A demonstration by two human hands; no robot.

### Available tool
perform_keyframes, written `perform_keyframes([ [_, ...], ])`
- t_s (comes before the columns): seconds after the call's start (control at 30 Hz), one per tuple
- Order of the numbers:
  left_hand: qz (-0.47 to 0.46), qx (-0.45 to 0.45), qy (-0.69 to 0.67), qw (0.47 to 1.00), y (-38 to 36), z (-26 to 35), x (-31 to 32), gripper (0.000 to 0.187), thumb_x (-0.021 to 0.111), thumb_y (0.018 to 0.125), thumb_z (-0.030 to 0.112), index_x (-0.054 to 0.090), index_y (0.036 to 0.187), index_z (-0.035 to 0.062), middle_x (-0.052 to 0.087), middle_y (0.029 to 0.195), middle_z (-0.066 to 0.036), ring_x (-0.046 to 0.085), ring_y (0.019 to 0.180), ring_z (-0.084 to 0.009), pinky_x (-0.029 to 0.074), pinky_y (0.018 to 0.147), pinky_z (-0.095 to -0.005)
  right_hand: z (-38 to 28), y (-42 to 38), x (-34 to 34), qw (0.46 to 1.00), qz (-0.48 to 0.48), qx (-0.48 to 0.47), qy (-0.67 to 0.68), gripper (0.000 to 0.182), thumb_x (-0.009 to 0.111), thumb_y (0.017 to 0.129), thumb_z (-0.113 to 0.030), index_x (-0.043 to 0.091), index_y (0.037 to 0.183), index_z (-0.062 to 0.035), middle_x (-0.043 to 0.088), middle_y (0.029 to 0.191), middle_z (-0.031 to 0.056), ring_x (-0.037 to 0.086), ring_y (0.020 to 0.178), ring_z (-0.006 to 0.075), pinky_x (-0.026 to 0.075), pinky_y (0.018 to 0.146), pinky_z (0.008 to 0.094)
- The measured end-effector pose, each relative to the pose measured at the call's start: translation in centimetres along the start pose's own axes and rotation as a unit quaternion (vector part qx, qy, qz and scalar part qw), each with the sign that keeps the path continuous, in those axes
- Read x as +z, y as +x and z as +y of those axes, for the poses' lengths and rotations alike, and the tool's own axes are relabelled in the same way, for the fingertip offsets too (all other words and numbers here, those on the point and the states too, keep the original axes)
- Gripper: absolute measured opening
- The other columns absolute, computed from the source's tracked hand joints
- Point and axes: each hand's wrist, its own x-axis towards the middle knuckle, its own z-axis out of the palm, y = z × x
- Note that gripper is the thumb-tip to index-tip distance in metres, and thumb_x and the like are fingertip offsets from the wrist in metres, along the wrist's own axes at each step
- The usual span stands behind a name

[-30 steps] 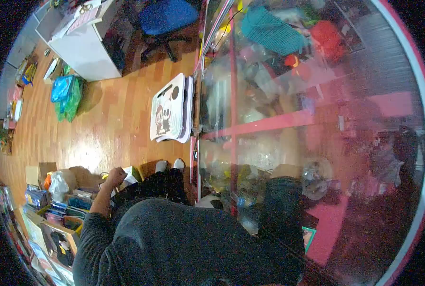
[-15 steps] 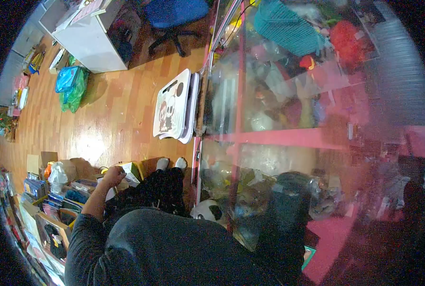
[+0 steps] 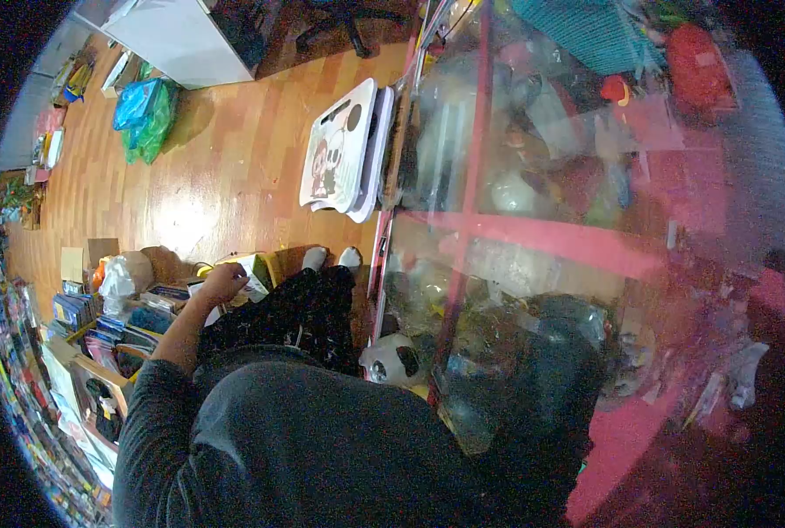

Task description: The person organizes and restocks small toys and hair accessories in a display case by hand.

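My left hand [image 3: 226,283] hangs at the end of a bent arm, left of my dark trousers [image 3: 273,308]. Its fingers look curled in, and what they hold, if anything, is hidden. Behind the hand, overlapping it in this view, is a yellow and white box-like thing [image 3: 263,271] on the floor. My right hand is out of sight past the dark sweater [image 3: 322,440]. Two white-tipped feet [image 3: 316,258] show beyond the trousers.
White folding lap tables [image 3: 338,150] lean against a glass case [image 3: 498,194] on the right. A panda plush [image 3: 392,361] is by its base. Boxes of books [image 3: 111,339] stand at left. A blue-green bag [image 3: 146,114] lies on the wooden floor near a white desk [image 3: 181,40].
The view has tilted, so the floor things and glass case now sit higher and farther right. My left hand appears slightly higher and to the right, still curled.
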Motion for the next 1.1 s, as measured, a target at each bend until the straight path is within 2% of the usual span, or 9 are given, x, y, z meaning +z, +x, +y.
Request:
perform_keyframes([
  [0.43,-0.003,0.060,0.005,0.998,1.3,-0.4,0.7,0.028,0.057,0.073,0.026,0.060,0.079,-0.0014,0.059,0.069,-0.019,0.058,0.066,-0.0311,0.045,0.060,-0.0388,3.5,-0.9,-9.2,0.994,0.028,0.012,-0.102,0.034,0.059,0.072,-0.020,0.051,0.101,-0.0035,0.050,0.101,0.0118,0.049,0.092,0.0236,0.042,0.078,0.0363],
  [0.5,-0.029,-0.002,-0.043,0.999,1.6,0.5,-0.1,0.026,0.057,0.074,0.023,0.060,0.079,-0.0020,0.059,0.069,-0.019,0.058,0.066,-0.0296,0.045,0.061,-0.0379,3.8,-1.6,-11.8,0.991,0.033,0.019,-0.125,0.034,0.059,0.072,-0.020,0.051,0.101,-0.0035,0.050,0.101,0.0116,0.049,0.091,0.0233,0.042,0.078,0.0361],
  [0.57,0.018,0.069,-0.039,0.997,2.6,-1.4,1.0,0.024,0.058,0.073,0.022,0.060,0.079,-0.0019,0.060,0.069,-0.018,0.059,0.067,-0.0278,0.046,0.062,-0.0365,3.8,-3.3,-14.8,0.987,0.039,0.034,-0.150,0.034,0.059,0.072,-0.019,0.051,0.101,-0.0034,0.051,0.100,0.0114,0.049,0.091,0.0230,0.042,0.077,0.0359],
  [0.67,-0.019,-0.011,-0.042,0.999,3.8,-0.6,-0.1,0.025,0.059,0.073,0.023,0.060,0.080,-0.0013,0.060,0.073,-0.019,0.059,0.071,-0.0295,0.046,0.064,-0.0353,2.0,-6.1,-20.3,0.979,0.051,0.064,-0.189,0.034,0.059,0.072,-0.019,0.051,0.101,-0.0034,0.051,0.100,0.0111,0.049,0.091,0.0225,0.042,0.077,0.0356],
  [0.97,-0.003,0.067,-0.095,0.993,11.0,-6.8,1.5,0.026,0.058,0.072,0.025,0.059,0.076,-0.0006,0.060,0.068,-0.018,0.059,0.064,-0.0297,0.047,0.060,-0.0368,-7.1,-18.2,-27.5,0.948,0.065,0.192,-0.246,0.034,0.060,0.072,-0.018,0.051,0.101,-0.0033,0.051,0.099,0.0104,0.049,0.091,0.0212,0.042,0.077,0.0349],
  [1.0,-0.033,0.040,-0.123,0.991,10.5,-6.0,0.6,0.026,0.058,0.073,0.025,0.059,0.077,-0.0008,0.060,0.066,-0.016,0.059,0.060,-0.0262,0.047,0.057,-0.0351,-11.0,-19.1,-29.7,0.949,0.194,0.247,-0.017,0.030,0.060,0.072,-0.015,0.051,0.098,-0.0032,0.051,0.096,0.0089,0.050,0.087,0.0188,0.044,0.074,0.0327],
  [1.03,-0.065,0.012,-0.149,0.987,9.8,-5.1,-0.2,0.027,0.058,0.073,0.025,0.059,0.077,-0.0010,0.060,0.063,-0.014,0.059,0.055,-0.0226,0.047,0.054,-0.0334,-14.9,-19.7,-32.3,0.881,0.318,0.283,0.205,0.026,0.060,0.072,-0.012,0.052,0.096,-0.0032,0.051,0.092,0.0075,0.051,0.083,0.0163,0.046,0.071,0.0304],
  [1.07,-0.063,0.042,-0.118,0.990,10.5,-5.9,0.1,0.026,0.058,0.074,0.025,0.059,0.078,-0.0003,0.058,0.060,-0.010,0.057,0.050,-0.0168,0.047,0.049,-0.0305,-18.4,-19.6,-35.0,0.873,0.325,0.305,0.196,0.026,0.060,0.072,-0.012,0.052,0.096,-0.0032,0.051,0.092,0.0075,0.051,0.083,0.0163,0.046,0.071,0.0304],
  [1.1,-0.072,0.030,-0.148,0.986,10.7,-6.2,0.4,0.026,0.059,0.074,0.025,0.058,0.080,-0.0012,0.057,0.058,-0.010,0.057,0.051,-0.0166,0.046,0.048,-0.0296,-21.7,-19.1,-37.9,0.719,0.454,0.412,0.328,0.023,0.059,0.072,-0.010,0.052,0.093,-0.0034,0.052,0.087,0.0074,0.052,0.076,0.0156,0.046,0.063,0.0292],
])
